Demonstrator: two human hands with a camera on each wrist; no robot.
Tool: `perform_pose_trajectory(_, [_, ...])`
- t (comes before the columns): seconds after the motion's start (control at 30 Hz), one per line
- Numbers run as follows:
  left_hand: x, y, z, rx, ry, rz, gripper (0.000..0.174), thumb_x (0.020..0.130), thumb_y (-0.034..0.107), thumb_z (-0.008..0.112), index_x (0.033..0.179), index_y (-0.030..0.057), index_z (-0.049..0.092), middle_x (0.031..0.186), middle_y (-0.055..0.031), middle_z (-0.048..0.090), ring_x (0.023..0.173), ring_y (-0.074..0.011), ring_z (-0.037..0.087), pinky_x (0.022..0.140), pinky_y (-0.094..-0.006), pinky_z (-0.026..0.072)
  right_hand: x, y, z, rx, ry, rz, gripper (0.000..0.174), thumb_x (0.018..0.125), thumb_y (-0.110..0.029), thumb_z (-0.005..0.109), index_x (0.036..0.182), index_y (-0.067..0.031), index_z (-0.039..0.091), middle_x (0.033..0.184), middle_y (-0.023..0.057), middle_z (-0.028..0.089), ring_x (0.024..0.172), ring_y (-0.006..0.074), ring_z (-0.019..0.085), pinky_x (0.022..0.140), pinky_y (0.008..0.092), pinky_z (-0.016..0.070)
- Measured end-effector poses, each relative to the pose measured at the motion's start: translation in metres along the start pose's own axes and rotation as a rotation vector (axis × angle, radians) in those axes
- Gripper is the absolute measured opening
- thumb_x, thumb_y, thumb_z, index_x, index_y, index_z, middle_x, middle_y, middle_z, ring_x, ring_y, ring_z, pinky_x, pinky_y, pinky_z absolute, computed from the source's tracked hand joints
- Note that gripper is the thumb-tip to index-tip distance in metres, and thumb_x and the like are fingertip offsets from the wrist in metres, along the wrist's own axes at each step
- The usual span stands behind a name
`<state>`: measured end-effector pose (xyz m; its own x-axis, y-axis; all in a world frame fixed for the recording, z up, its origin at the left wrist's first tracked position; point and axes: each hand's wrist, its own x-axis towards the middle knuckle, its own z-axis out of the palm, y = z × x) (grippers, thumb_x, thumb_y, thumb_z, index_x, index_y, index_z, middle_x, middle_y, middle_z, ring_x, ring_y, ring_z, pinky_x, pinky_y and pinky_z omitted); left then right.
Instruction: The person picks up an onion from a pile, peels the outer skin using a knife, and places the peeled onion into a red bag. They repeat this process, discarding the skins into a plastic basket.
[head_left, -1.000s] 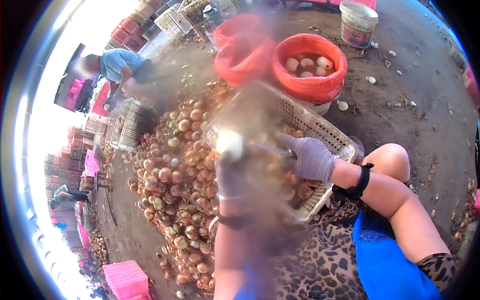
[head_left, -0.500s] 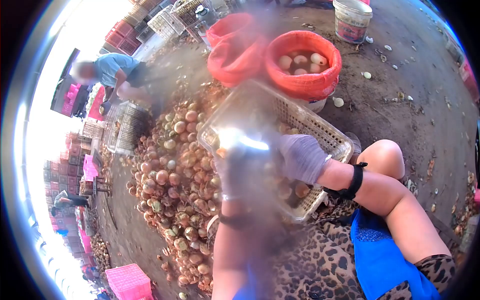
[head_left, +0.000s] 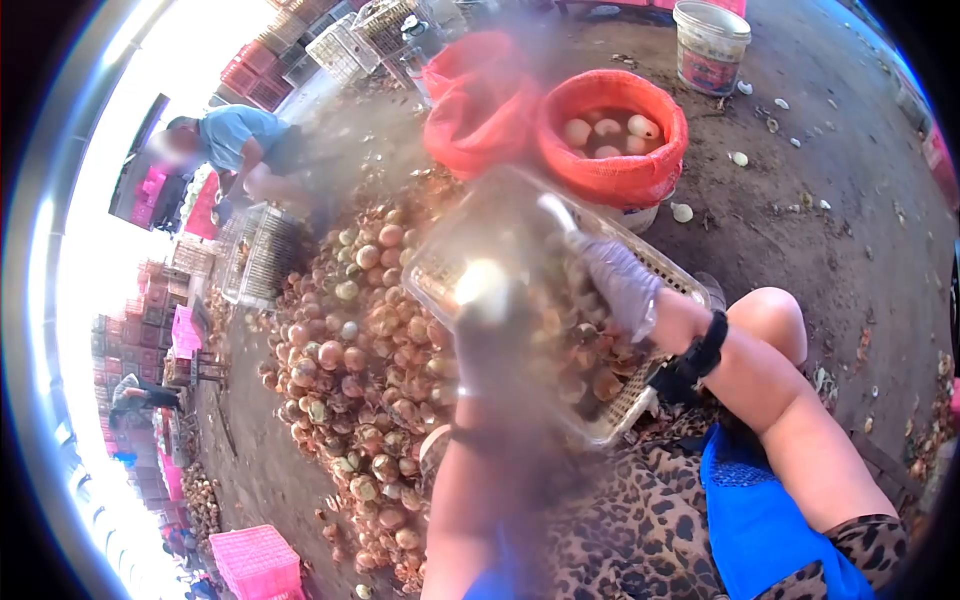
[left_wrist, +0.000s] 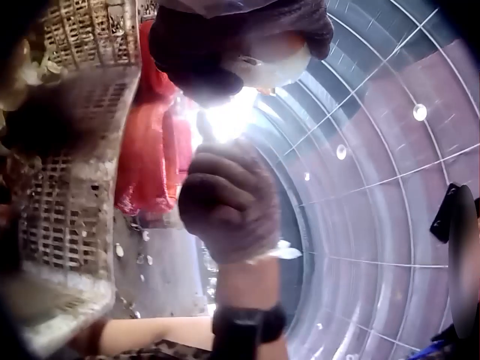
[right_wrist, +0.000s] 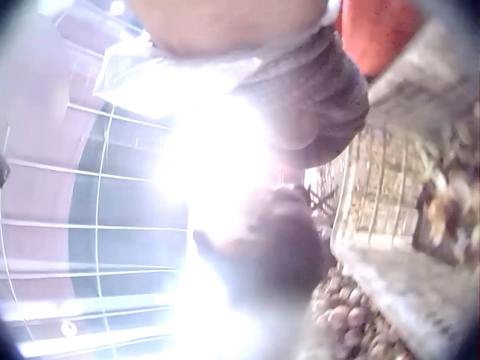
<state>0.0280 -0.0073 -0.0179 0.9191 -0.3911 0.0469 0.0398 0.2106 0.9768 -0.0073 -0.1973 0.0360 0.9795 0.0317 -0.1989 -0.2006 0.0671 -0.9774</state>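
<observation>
My gloved left hand [head_left: 485,350] holds an onion [left_wrist: 281,71] over the crate; its pale surface shows between the fingers in the left wrist view and is washed out by glare in the head view. My gloved right hand [head_left: 618,285] is to the right, above the same crate, fingers curled in a fist in the left wrist view. From it a knife [head_left: 557,212] points forward, its blade a bright streak. Below both hands is a pale plastic crate [head_left: 670,272] with unpeeled onions [head_left: 605,383] in it. Glare hides much of both hands in the right wrist view.
A heap of onions [head_left: 330,355] covers the ground to the left. Beyond the crate stands a red-lined bucket [head_left: 560,120] with pale onions in liquid, beside red bags [head_left: 470,130]. A white bucket [head_left: 712,50] is further back. Another person [head_left: 240,140] bends at far left.
The right hand, close to the left hand half a second ago, has moved away to the right, and the knife now points forward. The left hand still holds the onion.
</observation>
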Motion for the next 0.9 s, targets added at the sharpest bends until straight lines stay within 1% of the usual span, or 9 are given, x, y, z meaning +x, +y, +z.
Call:
perform_pose_trajectory(0.07, [-0.002,0.01,0.005,-0.338,-0.06,-0.045,0.058,0.079,0.037,0.066,0.122,0.0027,0.047,0.097,-0.0086,0.055,0.089,-0.0203,0.055,0.079,-0.029,0.0496,0.01,0.003,-0.006,-0.048,0.07,-0.248,0.039,0.098,-0.03,0.045,0.131,-0.0091,0.044,0.072,-0.0015,0.06,0.053,0.0071,0.052,0.048,0.0225,0.0437])
perform_pose_trajectory(0.1, [-0.003,-0.002,0.009,-0.417,-0.093,-0.048,0.058,0.081,0.038,0.065,0.122,0.0026,0.046,0.097,-0.0083,0.054,0.089,-0.02,0.055,0.079,-0.0293,0.0496,0.03,0.04,0.002,-0.31,0.149,-0.66,0.044,0.098,-0.029,0.047,0.137,-0.0091,0.039,0.077,0.0001,0.063,0.061,0.008,0.055,0.056,0.0239,0.0468])
perform_pose_trajectory(0.17, [0.003,-0.051,-0.004,-0.356,-0.16,-0.025,0.057,0.084,0.041,0.062,0.123,0.0022,0.046,0.096,-0.008,0.054,0.09,-0.0196,0.055,0.081,-0.0302,0.0494,0.002,0.024,-0.002,-0.451,-0.066,-0.49,0.057,0.095,-0.023,0.051,0.145,-0.0092,0.027,0.092,0.004,0.065,0.077,0.0091,0.056,0.072,0.0263,0.047])
perform_pose_trajectory(0.23, [-0.018,-0.013,0.002,-0.476,0.011,-0.2,0.053,0.088,0.045,0.058,0.119,0.0027,0.049,0.097,-0.0082,0.056,0.093,-0.0195,0.056,0.084,-0.0344,0.0487,-0.018,0.007,0.007,-0.451,-0.248,-0.369,0.064,0.092,-0.018,0.054,0.148,-0.0086,0.023,0.102,0.0065,0.065,0.085,0.009,0.057,0.078,0.0273,0.0472])
perform_pose_trajectory(0.27, [-0.021,-0.006,0.008,-0.451,0.0,-0.193,0.048,0.089,0.042,0.058,0.117,0.004,0.051,0.101,-0.0083,0.057,0.095,-0.0195,0.057,0.085,-0.0361,0.0482,-0.017,0.015,0.017,-0.457,-0.08,-0.484,0.057,0.092,-0.023,0.055,0.139,0.0001,0.034,0.099,0.02,0.067,0.093,0.029,0.066,0.082,0.0369,0.0489])
perform_pose_trajectory(0.3, [-0.022,-0.012,0.002,-0.407,0.008,-0.147,0.044,0.089,0.038,0.058,0.118,0.0059,0.051,0.1,-0.0077,0.059,0.091,-0.0183,0.058,0.084,-0.0353,0.0488,-0.018,0.005,0.02,-0.421,-0.118,-0.371,0.06,0.091,-0.023,0.057,0.142,-0.0017,0.032,0.1,0.0182,0.067,0.093,0.0248,0.066,0.082,0.0349,0.049])
perform_pose_trajectory(0.4, [-0.014,0.001,0.016,-0.444,0.171,-0.207,0.055,0.078,0.03,0.067,0.124,0.0063,0.045,0.102,-0.008,0.058,0.083,-0.0181,0.059,0.066,-0.0305,0.0521,-0.004,0.016,0.022,-0.532,-0.063,-0.64,0.053,0.093,-0.022,0.057,0.14,-0.0029,0.039,0.108,0.0103,0.065,0.094,0.013,0.059,0.085,0.0279,0.0472])
perform_pose_trajectory(0.6, [-0.017,0.001,0.014,-0.404,0.008,-0.197,0.07,0.072,0.029,0.07,0.13,0.0053,0.038,0.105,-0.0098,0.055,0.087,-0.0193,0.061,0.063,-0.0276,0.0533,0.02,0.039,-0.005,0.145,-0.092,-0.229,0.038,0.097,-0.02,0.052,0.129,-0.0004,0.052,0.113,0.0042,0.062,0.1,0.011,0.056,0.09,0.0248,0.0436])
perform_pose_trajectory(0.9, [-0.011,-0.005,0.004,-0.342,-0.001,-0.251,0.061,0.073,0.02,0.069,0.127,0.0085,0.042,0.099,-0.0084,0.058,0.08,-0.0167,0.06,0.058,-0.0269,0.0521,0.005,0.016,0.014,0.205,-0.225,-0.117,0.051,0.083,-0.028,0.061,0.124,0.0001,0.052,0.1,0.0031,0.063,0.086,0.0102,0.06,0.073,0.0235,0.0494])
